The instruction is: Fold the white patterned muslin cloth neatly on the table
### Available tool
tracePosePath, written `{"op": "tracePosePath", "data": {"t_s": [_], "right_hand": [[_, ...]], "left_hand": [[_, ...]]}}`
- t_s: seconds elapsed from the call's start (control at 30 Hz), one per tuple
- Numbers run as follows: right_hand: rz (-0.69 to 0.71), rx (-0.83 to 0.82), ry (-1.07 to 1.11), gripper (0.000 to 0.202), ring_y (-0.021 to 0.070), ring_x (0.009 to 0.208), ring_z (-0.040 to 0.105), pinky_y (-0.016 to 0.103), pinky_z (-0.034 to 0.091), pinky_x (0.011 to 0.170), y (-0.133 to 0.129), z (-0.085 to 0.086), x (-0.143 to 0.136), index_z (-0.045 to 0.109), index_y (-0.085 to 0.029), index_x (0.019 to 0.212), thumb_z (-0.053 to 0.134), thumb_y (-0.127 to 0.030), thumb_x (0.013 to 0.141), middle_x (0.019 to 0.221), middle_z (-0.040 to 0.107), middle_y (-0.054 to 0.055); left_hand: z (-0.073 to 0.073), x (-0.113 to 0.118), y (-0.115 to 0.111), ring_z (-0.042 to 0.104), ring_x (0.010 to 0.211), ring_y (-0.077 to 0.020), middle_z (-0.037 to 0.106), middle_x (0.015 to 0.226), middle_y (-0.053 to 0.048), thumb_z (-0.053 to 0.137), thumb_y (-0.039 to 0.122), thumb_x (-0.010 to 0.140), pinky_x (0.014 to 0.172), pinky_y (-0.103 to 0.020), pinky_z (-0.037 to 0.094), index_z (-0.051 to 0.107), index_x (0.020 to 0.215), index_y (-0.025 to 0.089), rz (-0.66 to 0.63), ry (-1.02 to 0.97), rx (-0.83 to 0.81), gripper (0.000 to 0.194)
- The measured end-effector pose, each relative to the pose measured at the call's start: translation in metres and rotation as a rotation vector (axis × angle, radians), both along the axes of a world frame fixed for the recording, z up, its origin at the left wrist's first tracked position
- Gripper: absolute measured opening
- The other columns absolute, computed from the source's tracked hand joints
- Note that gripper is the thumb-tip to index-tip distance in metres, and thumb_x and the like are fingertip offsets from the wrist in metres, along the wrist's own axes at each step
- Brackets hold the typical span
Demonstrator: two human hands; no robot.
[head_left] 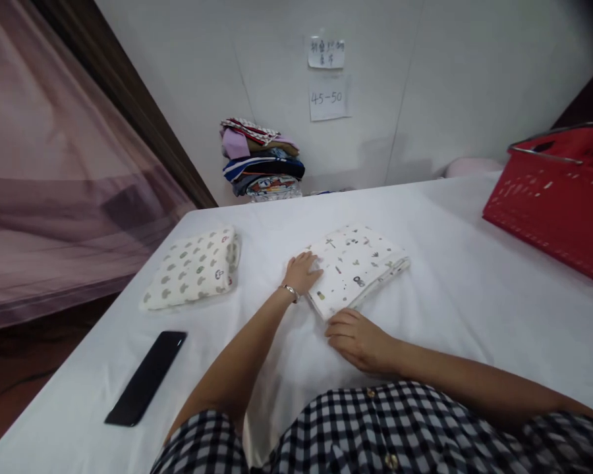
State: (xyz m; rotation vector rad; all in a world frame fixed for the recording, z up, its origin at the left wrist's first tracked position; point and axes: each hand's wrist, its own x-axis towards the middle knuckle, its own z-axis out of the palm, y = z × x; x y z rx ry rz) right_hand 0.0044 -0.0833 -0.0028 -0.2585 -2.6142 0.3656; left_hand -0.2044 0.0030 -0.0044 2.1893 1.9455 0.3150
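At the lower centre of the frame, the right hand (360,339) bends its fingers at the near corner of the cloth (353,263); whether they pinch it cannot be told. Good handling here probably calls for a light touch, squaring that corner without dragging the layers apart. The right forearm (454,375) comes in low and almost level from the lower right, close over the worktop (449,270). A little farther off, the left hand (302,273) is open, palm down, fingers slightly apart at the cloth's left edge. Flat, even pressure there should keep the layers from sliding. The left forearm (250,342) slants up from the bottom of the frame. The cloth itself lies folded near the centre, set at an angle, its layered edge facing lower right; smoothing gently toward that edge would likely leave fewest creases.
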Motion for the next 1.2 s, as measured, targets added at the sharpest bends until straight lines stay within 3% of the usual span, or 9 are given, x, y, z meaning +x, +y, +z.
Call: {"op": "tracePosePath", "data": {"t_s": [0.1, 0.2, 0.3, 0.4, 0.57, 0.7, 0.9, 1.03, 1.2], "right_hand": [[-0.080, -0.087, 0.177, 0.022, 0.0195, 0.103, 0.055, 0.041, 0.040, 0.091, 0.018, 0.007, 0.035, 0.061, -0.019, 0.101, 0.046, -0.013, 0.086, 0.100, 0.068, 0.006], [-0.503, -0.266, 0.373, 0.017, 0.0203, 0.095, 0.060, 0.040, 0.044, 0.087, 0.055, 0.007, 0.084, 0.065, -0.021, 0.096, 0.052, -0.023, 0.085, 0.098, 0.069, 0.006], [-0.981, -0.571, 0.514, 0.016, 0.0188, 0.079, 0.062, 0.035, 0.048, 0.075, 0.097, 0.003, 0.128, 0.067, -0.018, 0.084, 0.058, -0.031, 0.079, 0.085, 0.069, 0.005], [-1.158, -0.804, 0.522, 0.020, 0.0166, 0.076, 0.061, 0.028, 0.048, 0.062, 0.127, -0.001, 0.148, 0.065, -0.017, 0.086, 0.060, -0.034, 0.076, 0.088, 0.068, 0.007], [-1.235, -0.936, 0.309, 0.030, 0.0147, 0.061, 0.056, 0.025, 0.039, 0.047, 0.150, -0.008, 0.143, 0.064, -0.016, 0.072, 0.060, -0.046, 0.075, 0.077, 0.066, 0.008], [-1.219, -0.855, 0.213, 0.031, 0.0164, 0.060, 0.053, 0.027, 0.037, 0.050, 0.163, -0.018, 0.140, 0.064, -0.017, 0.066, 0.064, -0.047, 0.070, 0.060, 0.060, 0.005], [-1.226, -0.697, 0.082, 0.025, 0.0164, 0.063, 0.054, 0.027, 0.038, 0.055, 0.171, -0.032, 0.143, 0.064, -0.017, 0.065, 0.061, -0.042, 0.071, 0.065, 0.062, 0.004], [-1.221, -0.673, 0.001, 0.027, 0.0169, 0.063, 0.054, 0.028, 0.038, 0.054, 0.171, -0.029, 0.142, 0.064, -0.018, 0.066, 0.060, -0.044, 0.072, 0.065, 0.062, 0.005], [-1.192, -0.780, -0.089, 0.021, 0.0160, 0.057, 0.055, 0.027, 0.041, 0.051, 0.179, -0.019, 0.139, 0.065, -0.018, 0.067, 0.063, -0.039, 0.071, 0.057, 0.060, 0.004]], "left_hand": [[0.006, 0.022, -0.020, 0.027, 0.137, -0.0256, 0.036, 0.147, -0.010, 0.046, 0.049, 0.089, 0.111, -0.049, 0.021, 0.047, 0.132, 0.022, -0.038, -0.024, 0.056, 0.051], [-0.001, 0.046, -0.050, 0.023, 0.139, -0.0263, 0.031, 0.149, -0.010, 0.045, 0.054, 0.088, 0.111, -0.051, 0.020, 0.041, 0.137, 0.022, -0.227, -0.015, 0.069, 0.059], [-0.014, 0.059, -0.069, 0.024, 0.139, -0.0261, 0.031, 0.149, -0.009, 0.045, 0.054, 0.088, 0.112, -0.052, 0.017, 0.039, 0.138, 0.022, -0.304, 0.013, 0.105, 0.060], [-0.020, 0.061, -0.075, 0.025, 0.138, -0.0259, 0.033, 0.148, -0.008, 0.044, 0.052, 0.089, 0.112, -0.053, 0.016, 0.039, 0.138, 0.022, -0.298, 0.029, 0.137, 0.058], [-0.015, 0.061, -0.080, 0.025, 0.138, -0.0281, 0.032, 0.148, -0.011, 0.056, 0.050, 0.082, 0.111, -0.054, 0.019, 0.036, 0.139, 0.020, -0.314, 0.055, 0.190, 0.067], [-0.019, 0.060, -0.087, 0.032, 0.135, -0.0240, 0.040, 0.144, -0.008, 0.047, 0.036, 0.091, 0.111, -0.051, 0.024, 0.039, 0.137, 0.021, -0.354, 0.090, 0.262, 0.049], [-0.025, 0.055, -0.090, 0.034, 0.134, -0.0214, 0.044, 0.142, -0.005, 0.038, 0.030, 0.095, 0.110, -0.047, 0.027, 0.042, 0.135, 0.024, -0.356, 0.146, 0.295, 0.041], [-0.023, 0.055, -0.091, 0.033, 0.135, -0.0211, 0.043, 0.143, -0.005, 0.036, 0.029, 0.095, 0.111, -0.047, 0.026, 0.041, 0.136, 0.024, -0.352, 0.142, 0.274, 0.041], [-0.022, 0.054, -0.094, 0.028, 0.137, -0.0242, 0.038, 0.146, -0.008, 0.045, 0.036, 0.091, 0.112, -0.050, 0.022, 0.035, 0.140, 0.023, -0.374, 0.128, 0.270, 0.051]]}}
